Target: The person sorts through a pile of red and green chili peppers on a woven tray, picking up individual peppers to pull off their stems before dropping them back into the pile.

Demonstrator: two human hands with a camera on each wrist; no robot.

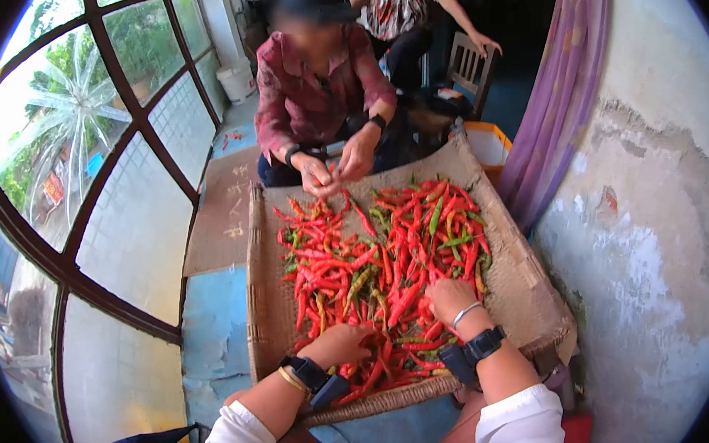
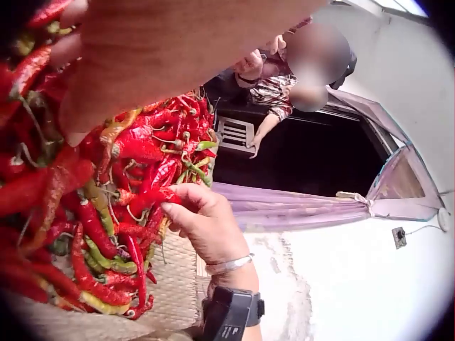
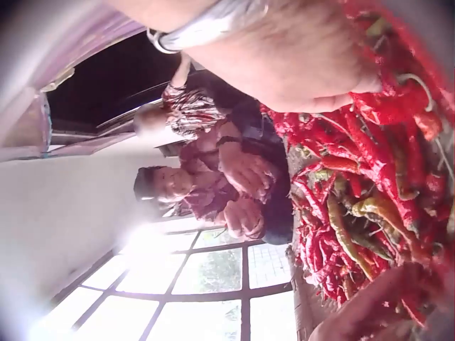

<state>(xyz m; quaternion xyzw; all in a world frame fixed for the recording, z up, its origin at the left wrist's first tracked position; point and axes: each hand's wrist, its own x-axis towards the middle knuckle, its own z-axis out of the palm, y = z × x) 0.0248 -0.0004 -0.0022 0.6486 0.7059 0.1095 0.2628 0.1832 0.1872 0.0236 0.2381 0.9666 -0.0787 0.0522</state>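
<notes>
Red, green and yellowish chili peppers [image 1: 339, 262] lie heaped on a woven tray [image 1: 525, 281]. My right hand [image 1: 451, 300] is over the right side of the heap; in the left wrist view this hand [image 2: 213, 227] pinches a red pepper [image 2: 148, 199] between thumb and forefinger. My left hand [image 1: 338, 345] rests low among the peppers at the near left. In the left wrist view the left hand [image 2: 156, 57] fills the top, thumb and fingertips at the peppers; whether it grips one cannot be told.
Across the tray a person in a red patterned shirt [image 1: 302, 97] has both hands above its far edge. Behind are another seated person [image 1: 396, 8], a wooden chair [image 1: 469, 68] and an orange-rimmed box [image 1: 487, 144]. Windows [image 1: 133, 229] stand left, a worn wall [image 1: 646, 219] right.
</notes>
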